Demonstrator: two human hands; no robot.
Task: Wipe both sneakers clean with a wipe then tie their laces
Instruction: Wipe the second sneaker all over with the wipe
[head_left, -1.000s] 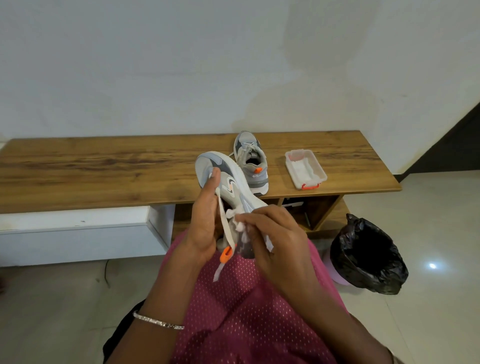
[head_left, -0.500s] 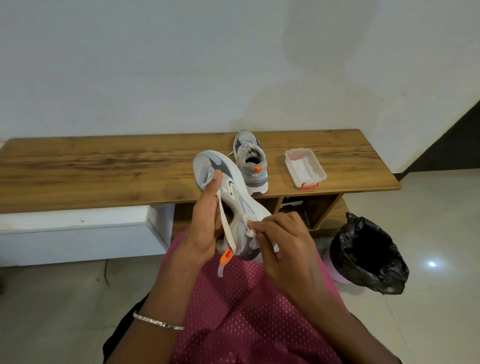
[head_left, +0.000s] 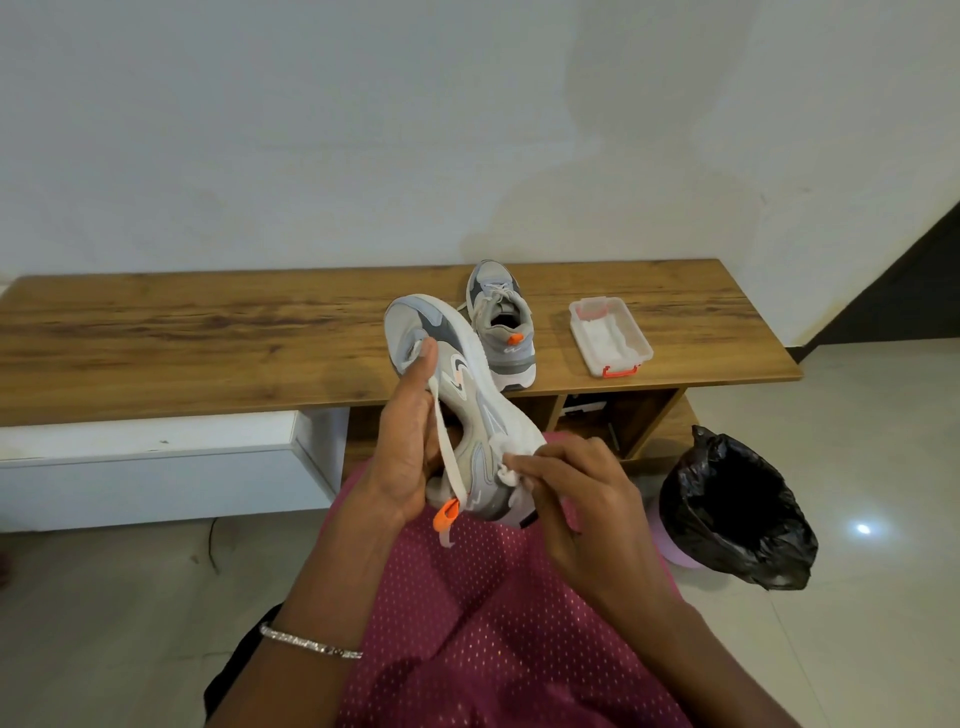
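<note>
Matt wood bench (head_left: 208, 332), glossy bin bag (head_left: 737, 509)

Single head-worn wide-angle view, aimed forward and down.
Closest to the lens, over the lap, are the left hand (head_left: 405, 457) gripping a sneaker (head_left: 460, 361) and the right hand (head_left: 587, 509) pinching a wipe (head_left: 506, 453); the bench (head_left: 208, 332) lies farther ahead against the wall (head_left: 363, 130), its edges seemingly bowed by the lens.

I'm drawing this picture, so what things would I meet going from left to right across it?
Bracelet → left hand → sneaker on the bench → box of wipes → black bin bag.
</note>
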